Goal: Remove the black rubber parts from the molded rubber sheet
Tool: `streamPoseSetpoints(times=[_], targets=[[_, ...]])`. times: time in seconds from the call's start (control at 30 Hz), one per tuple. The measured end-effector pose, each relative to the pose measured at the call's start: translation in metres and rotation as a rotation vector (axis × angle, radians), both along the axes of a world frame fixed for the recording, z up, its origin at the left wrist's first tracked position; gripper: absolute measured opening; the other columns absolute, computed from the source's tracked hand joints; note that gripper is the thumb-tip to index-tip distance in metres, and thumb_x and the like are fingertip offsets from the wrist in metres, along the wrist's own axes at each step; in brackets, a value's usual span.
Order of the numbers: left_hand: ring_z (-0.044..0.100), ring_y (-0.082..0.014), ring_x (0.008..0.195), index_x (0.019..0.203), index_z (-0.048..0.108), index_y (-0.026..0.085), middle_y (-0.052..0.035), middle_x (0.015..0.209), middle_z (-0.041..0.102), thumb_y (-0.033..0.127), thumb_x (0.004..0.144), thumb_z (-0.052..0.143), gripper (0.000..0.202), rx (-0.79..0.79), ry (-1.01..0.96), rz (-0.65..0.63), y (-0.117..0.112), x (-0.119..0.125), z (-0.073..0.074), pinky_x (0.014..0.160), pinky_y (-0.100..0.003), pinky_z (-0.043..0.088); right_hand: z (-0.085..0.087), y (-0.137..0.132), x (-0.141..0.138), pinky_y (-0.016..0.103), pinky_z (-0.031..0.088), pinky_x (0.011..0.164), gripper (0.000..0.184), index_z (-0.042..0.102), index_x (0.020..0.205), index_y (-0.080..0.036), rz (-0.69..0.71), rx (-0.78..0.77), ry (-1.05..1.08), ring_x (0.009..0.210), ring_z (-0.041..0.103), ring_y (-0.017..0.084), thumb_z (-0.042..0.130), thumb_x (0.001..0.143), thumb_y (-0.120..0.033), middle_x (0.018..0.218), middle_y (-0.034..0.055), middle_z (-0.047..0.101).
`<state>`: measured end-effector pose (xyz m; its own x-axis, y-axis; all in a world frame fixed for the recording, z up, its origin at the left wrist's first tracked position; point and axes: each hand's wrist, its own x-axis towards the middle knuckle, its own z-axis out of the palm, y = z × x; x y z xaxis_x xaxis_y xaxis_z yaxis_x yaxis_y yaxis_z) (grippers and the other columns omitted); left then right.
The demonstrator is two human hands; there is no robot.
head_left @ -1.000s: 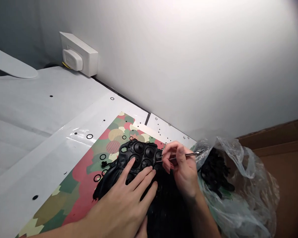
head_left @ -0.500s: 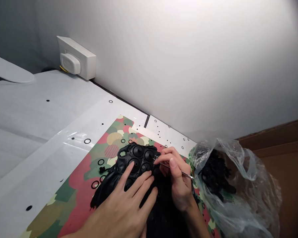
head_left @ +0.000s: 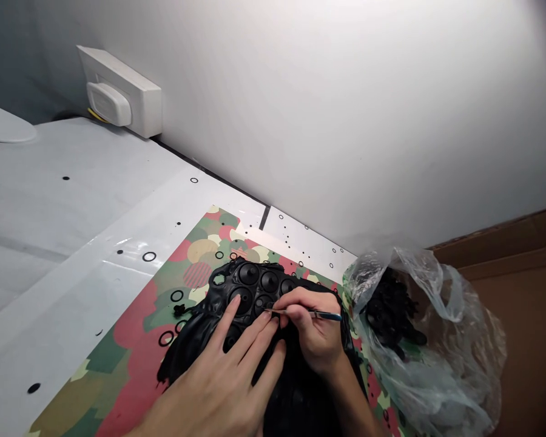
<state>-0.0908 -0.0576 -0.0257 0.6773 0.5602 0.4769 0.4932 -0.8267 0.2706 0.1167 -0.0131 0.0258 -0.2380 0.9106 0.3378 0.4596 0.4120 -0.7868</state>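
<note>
Since a moment ago the right hand [head_left: 316, 340] has drawn its pinched metal pick [head_left: 303, 312] nearer the left hand [head_left: 222, 382], which is spread open and presses the glossy black rubber sheet [head_left: 191, 346] under both. Most round domes [head_left: 249, 273] seem unpicked; loose rings [head_left: 149, 256] dot the mat [head_left: 136, 364] leftward, and a crinkly bag [head_left: 455, 340] of scraps lies right.

Domed black rubber sheet [head_left: 253, 284] lies flat; thin pick [head_left: 322, 314] seemingly touches it.
</note>
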Motion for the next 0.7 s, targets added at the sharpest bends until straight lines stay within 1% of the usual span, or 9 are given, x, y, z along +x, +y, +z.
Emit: streamPoseSetpoints(times=[0.07, 0.1, 0.17, 0.27, 0.33, 0.4, 0.5, 0.63, 0.7], targets=[[0.067, -0.0301, 0.147, 0.154, 0.071, 0.02, -0.0113, 0.151, 0.077, 0.052, 0.116, 0.054, 0.052, 0.016, -0.014, 0.01, 0.003, 0.0, 0.002, 0.145, -0.06, 0.016, 0.002, -0.001, -0.004, 0.023, 0.049, 0.053, 0.04, 0.079, 0.078, -0.021, -0.031, 0.029, -0.069, 0.052, 0.064, 0.012, 0.078, 0.108, -0.048, 0.067, 0.0004, 0.076], [0.07, -0.0291, 0.144, 0.153, 0.071, 0.02, -0.0105, 0.147, 0.079, 0.051, 0.116, 0.054, 0.051, 0.028, -0.019, 0.018, 0.004, 0.0, 0.003, 0.146, -0.058, 0.013, 0.003, -0.001, -0.006, 0.022, 0.047, 0.051, 0.036, 0.077, 0.075, -0.022, -0.053, 0.053, -0.094, 0.05, 0.062, 0.011, 0.083, 0.104, -0.042, 0.065, -0.001, 0.075], [0.07, -0.0284, 0.143, 0.152, 0.072, 0.019, -0.0102, 0.147, 0.079, 0.047, 0.117, 0.053, 0.049, 0.052, -0.018, 0.029, 0.005, 0.0, 0.003, 0.146, -0.057, 0.006, 0.004, -0.002, -0.007, 0.021, 0.045, 0.048, 0.034, 0.074, 0.073, -0.022, -0.092, 0.11, -0.124, 0.046, 0.059, 0.009, 0.086, 0.101, -0.035, 0.061, -0.0036, 0.071], [0.065, -0.0289, 0.15, 0.151, 0.072, 0.02, -0.0109, 0.156, 0.074, 0.051, 0.117, 0.051, 0.051, 0.094, -0.022, 0.013, 0.005, 0.0, 0.003, 0.146, -0.056, -0.003, 0.004, -0.006, -0.005, 0.021, 0.045, 0.051, 0.035, 0.072, 0.076, -0.022, -0.129, 0.153, -0.142, 0.048, 0.06, 0.01, 0.072, 0.109, -0.033, 0.061, -0.0039, 0.068], [0.064, -0.0291, 0.152, 0.15, 0.073, 0.021, -0.0107, 0.158, 0.073, 0.055, 0.117, 0.051, 0.052, 0.094, -0.017, 0.02, 0.005, 0.0, 0.003, 0.145, -0.055, -0.007, 0.002, -0.009, -0.002, 0.023, 0.045, 0.052, 0.036, 0.073, 0.081, -0.022, -0.136, 0.139, -0.125, 0.05, 0.061, 0.011, 0.061, 0.114, -0.032, 0.063, -0.0029, 0.067], [0.065, -0.0291, 0.151, 0.15, 0.073, 0.022, -0.0105, 0.156, 0.074, 0.054, 0.117, 0.052, 0.051, 0.084, -0.01, 0.031, 0.004, 0.0, 0.002, 0.145, -0.056, -0.009, -0.001, -0.011, 0.001, 0.023, 0.045, 0.051, 0.035, 0.076, 0.088, -0.023, -0.149, 0.112, -0.071, 0.05, 0.061, 0.011, 0.057, 0.116, -0.031, 0.066, -0.0025, 0.069], [0.063, -0.0301, 0.153, 0.153, 0.07, 0.022, -0.0112, 0.157, 0.073, 0.056, 0.117, 0.051, 0.053, 0.071, -0.004, 0.017, 0.003, 0.001, 0.002, 0.144, -0.058, -0.012, -0.003, -0.013, 0.003, 0.022, 0.045, 0.049, 0.032, 0.078, 0.092, -0.024, -0.175, 0.106, -0.008, 0.048, 0.059, 0.011, 0.057, 0.116, -0.029, 0.067, -0.0032, 0.071], [0.056, -0.0325, 0.159, 0.158, 0.066, 0.018, -0.0146, 0.164, 0.067, 0.059, 0.116, 0.05, 0.06, 0.041, 0.007, 0.012, 0.001, 0.001, 0.002, 0.144, -0.061, -0.009, -0.002, -0.012, 0.001, 0.023, 0.046, 0.052, 0.031, 0.073, 0.08, -0.023, -0.146, 0.197, -0.112, 0.05, 0.059, 0.011, 0.071, 0.11, -0.028, 0.064, -0.0035, 0.069], [0.054, -0.0344, 0.161, 0.16, 0.064, 0.016, -0.0165, 0.166, 0.065, 0.057, 0.115, 0.052, 0.062, 0.025, 0.011, 0.005, 0.0, 0.001, 0.002, 0.144, -0.063, -0.006, -0.002, -0.012, 0.001, 0.023, 0.046, 0.053, 0.033, 0.072, 0.078, -0.022, -0.129, 0.22, -0.149, 0.051, 0.059, 0.011, 0.071, 0.11, -0.027, 0.064, -0.0031, 0.068]])
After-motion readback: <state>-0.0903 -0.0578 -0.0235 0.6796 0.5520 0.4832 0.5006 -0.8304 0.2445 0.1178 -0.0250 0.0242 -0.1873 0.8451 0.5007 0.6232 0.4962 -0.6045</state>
